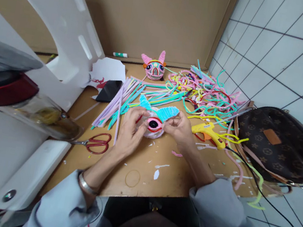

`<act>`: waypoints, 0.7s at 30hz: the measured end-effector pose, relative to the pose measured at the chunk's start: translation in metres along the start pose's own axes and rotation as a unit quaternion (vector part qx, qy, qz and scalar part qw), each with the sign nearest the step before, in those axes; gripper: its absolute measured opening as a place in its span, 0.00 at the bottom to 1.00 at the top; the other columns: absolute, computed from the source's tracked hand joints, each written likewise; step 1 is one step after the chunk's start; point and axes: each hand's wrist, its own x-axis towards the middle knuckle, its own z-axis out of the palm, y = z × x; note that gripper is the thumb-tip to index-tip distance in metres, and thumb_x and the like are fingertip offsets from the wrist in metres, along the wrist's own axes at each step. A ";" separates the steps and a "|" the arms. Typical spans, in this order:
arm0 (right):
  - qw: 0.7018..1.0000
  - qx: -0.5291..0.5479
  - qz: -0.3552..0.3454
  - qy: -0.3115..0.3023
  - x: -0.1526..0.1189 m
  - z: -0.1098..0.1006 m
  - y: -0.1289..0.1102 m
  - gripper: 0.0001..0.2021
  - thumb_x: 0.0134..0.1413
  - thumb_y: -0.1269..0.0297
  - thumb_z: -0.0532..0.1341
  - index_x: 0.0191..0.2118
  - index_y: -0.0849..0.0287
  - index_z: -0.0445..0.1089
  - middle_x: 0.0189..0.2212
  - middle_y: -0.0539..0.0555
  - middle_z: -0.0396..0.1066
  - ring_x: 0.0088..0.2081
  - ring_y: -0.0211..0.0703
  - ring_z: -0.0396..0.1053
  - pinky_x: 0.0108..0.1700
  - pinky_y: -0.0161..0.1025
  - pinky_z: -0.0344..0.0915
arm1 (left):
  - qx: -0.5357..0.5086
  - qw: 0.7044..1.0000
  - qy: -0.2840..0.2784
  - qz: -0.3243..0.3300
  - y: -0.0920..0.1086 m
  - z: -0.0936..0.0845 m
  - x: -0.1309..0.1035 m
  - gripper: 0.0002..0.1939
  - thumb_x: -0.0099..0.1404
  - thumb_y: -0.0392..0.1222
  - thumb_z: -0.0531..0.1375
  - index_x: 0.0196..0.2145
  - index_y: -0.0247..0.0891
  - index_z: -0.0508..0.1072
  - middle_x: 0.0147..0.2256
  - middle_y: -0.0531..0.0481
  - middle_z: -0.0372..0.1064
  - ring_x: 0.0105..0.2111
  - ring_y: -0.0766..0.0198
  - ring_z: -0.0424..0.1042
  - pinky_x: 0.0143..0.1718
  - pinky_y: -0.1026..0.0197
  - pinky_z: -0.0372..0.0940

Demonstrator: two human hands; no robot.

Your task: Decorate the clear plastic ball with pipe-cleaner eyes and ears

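Between both hands, over the middle of the table, is a pipe-cleaner animal head [155,124] with blue fuzzy ears and a pink and red ring around a black centre. My left hand [133,130] closes around its left side, thumb near the ring. My right hand [178,127] pinches its right side, just under the right blue ear [168,113]. Part of the head is hidden behind the fingers. To the right of my right hand lies a yellow glue gun [208,132]. Scissors with red handles [98,143] rest left of my left hand.
Behind the hands lie straight pipe cleaners [123,99] and a tangled heap of them [204,93]. A finished-looking pink-eared head [155,69] stands at the back. A black phone [109,91] lies left, a brown handbag [283,143] right, and a glass bottle [52,118] at far left.
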 end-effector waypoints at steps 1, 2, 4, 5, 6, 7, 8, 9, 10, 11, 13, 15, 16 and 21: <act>1.000 -0.001 0.003 0.000 0.000 -0.001 0.000 0.19 0.31 0.64 0.67 0.34 0.54 0.60 0.20 0.41 0.67 0.23 0.34 0.63 0.29 0.34 0.60 | -0.005 1.000 0.001 0.001 0.000 0.000 0.000 0.09 0.72 0.44 0.55 0.47 0.41 0.70 0.48 0.44 0.70 0.54 0.54 0.69 0.57 0.49 0.65; 1.000 -0.002 0.007 -0.002 0.001 -0.001 0.001 0.19 0.31 0.65 0.67 0.34 0.54 0.60 0.19 0.41 0.66 0.23 0.34 0.63 0.29 0.34 0.59 | -0.009 1.000 0.002 0.001 0.000 0.000 0.000 0.09 0.72 0.44 0.55 0.47 0.41 0.70 0.48 0.44 0.70 0.54 0.54 0.69 0.56 0.49 0.64; 1.000 -0.002 0.017 -0.004 0.002 -0.002 0.001 0.19 0.31 0.65 0.67 0.34 0.54 0.61 0.19 0.41 0.66 0.24 0.34 0.62 0.29 0.34 0.58 | -0.013 1.000 0.004 0.000 0.001 0.001 0.001 0.09 0.71 0.43 0.56 0.47 0.41 0.70 0.48 0.45 0.70 0.54 0.54 0.69 0.56 0.49 0.64; 1.000 -0.002 0.021 -0.005 0.002 -0.002 0.001 0.19 0.31 0.65 0.67 0.34 0.54 0.61 0.19 0.41 0.66 0.24 0.35 0.62 0.30 0.34 0.58 | -0.014 1.000 0.004 0.000 0.001 0.001 0.001 0.09 0.71 0.43 0.56 0.46 0.41 0.70 0.48 0.45 0.70 0.54 0.54 0.69 0.56 0.49 0.64; 1.000 -0.002 0.024 -0.005 0.003 -0.002 0.001 0.19 0.31 0.65 0.66 0.34 0.54 0.61 0.19 0.41 0.66 0.24 0.35 0.63 0.30 0.34 0.58 | -0.015 1.000 0.003 -0.001 0.002 0.001 0.001 0.08 0.72 0.43 0.56 0.46 0.41 0.70 0.48 0.45 0.71 0.53 0.54 0.69 0.56 0.49 0.64; 1.000 -0.002 0.027 -0.006 0.003 -0.003 0.001 0.19 0.31 0.66 0.66 0.35 0.55 0.62 0.19 0.41 0.66 0.24 0.35 0.63 0.30 0.34 0.58 | -0.014 1.000 0.004 -0.002 0.002 0.001 0.001 0.08 0.72 0.43 0.56 0.46 0.41 0.70 0.47 0.45 0.71 0.53 0.54 0.69 0.55 0.49 0.64; 1.000 -0.003 0.030 -0.007 0.003 -0.003 0.000 0.19 0.31 0.66 0.66 0.35 0.55 0.62 0.19 0.41 0.66 0.24 0.35 0.63 0.31 0.35 0.59 | -0.013 1.000 0.006 -0.002 0.002 0.001 0.001 0.08 0.72 0.43 0.56 0.46 0.41 0.70 0.47 0.45 0.71 0.52 0.54 0.69 0.55 0.50 0.64; 0.999 -0.003 0.032 -0.009 0.003 -0.002 -0.001 0.19 0.31 0.66 0.67 0.35 0.55 0.62 0.19 0.41 0.66 0.24 0.36 0.63 0.31 0.35 0.59 | -0.010 1.000 0.008 -0.001 0.002 0.001 0.002 0.08 0.71 0.43 0.56 0.45 0.41 0.71 0.46 0.46 0.71 0.52 0.54 0.70 0.54 0.50 0.64; 0.999 -0.002 0.032 -0.012 0.002 -0.002 -0.001 0.19 0.31 0.66 0.67 0.35 0.55 0.63 0.19 0.41 0.66 0.24 0.36 0.63 0.31 0.35 0.59 | -0.007 1.000 0.010 0.000 0.003 0.001 0.002 0.08 0.71 0.42 0.56 0.45 0.41 0.71 0.46 0.46 0.71 0.51 0.54 0.70 0.54 0.50 0.64; 0.999 0.001 0.031 -0.015 0.002 -0.002 -0.002 0.19 0.31 0.66 0.68 0.35 0.55 0.63 0.19 0.41 0.66 0.24 0.36 0.63 0.31 0.35 0.59 | -0.004 1.000 0.011 0.001 0.003 0.001 0.002 0.07 0.71 0.42 0.56 0.45 0.41 0.71 0.46 0.46 0.71 0.50 0.55 0.70 0.54 0.50 0.65; 0.999 0.011 0.025 -0.020 0.000 -0.001 -0.004 0.19 0.31 0.66 0.68 0.34 0.55 0.63 0.19 0.41 0.65 0.24 0.35 0.63 0.31 0.35 0.58 | -0.001 1.000 0.010 0.005 0.003 0.001 0.002 0.07 0.71 0.42 0.56 0.45 0.42 0.70 0.45 0.47 0.71 0.49 0.55 0.70 0.53 0.50 0.66; 0.999 0.018 0.018 -0.023 0.000 -0.001 -0.005 0.19 0.31 0.65 0.69 0.34 0.55 0.63 0.20 0.41 0.66 0.24 0.35 0.63 0.31 0.35 0.58 | 0.001 1.000 0.009 0.012 0.004 0.001 0.002 0.07 0.71 0.42 0.55 0.45 0.42 0.70 0.44 0.47 0.70 0.49 0.55 0.70 0.53 0.50 0.67; 0.999 0.020 0.017 -0.023 0.000 -0.001 -0.005 0.19 0.31 0.65 0.69 0.33 0.55 0.62 0.20 0.41 0.65 0.24 0.35 0.63 0.31 0.35 0.58 | 0.003 1.000 0.012 0.018 0.005 0.001 0.002 0.07 0.72 0.42 0.55 0.45 0.42 0.70 0.45 0.47 0.70 0.50 0.55 0.70 0.53 0.50 0.67; 0.999 0.012 0.037 -0.020 0.005 -0.001 -0.001 0.20 0.30 0.64 0.68 0.32 0.54 0.60 0.18 0.39 0.63 0.22 0.33 0.59 0.28 0.34 0.55 | 0.020 0.999 0.006 0.038 0.006 0.001 0.001 0.10 0.72 0.39 0.54 0.45 0.42 0.74 0.50 0.43 0.65 0.53 0.55 0.68 0.56 0.48 0.66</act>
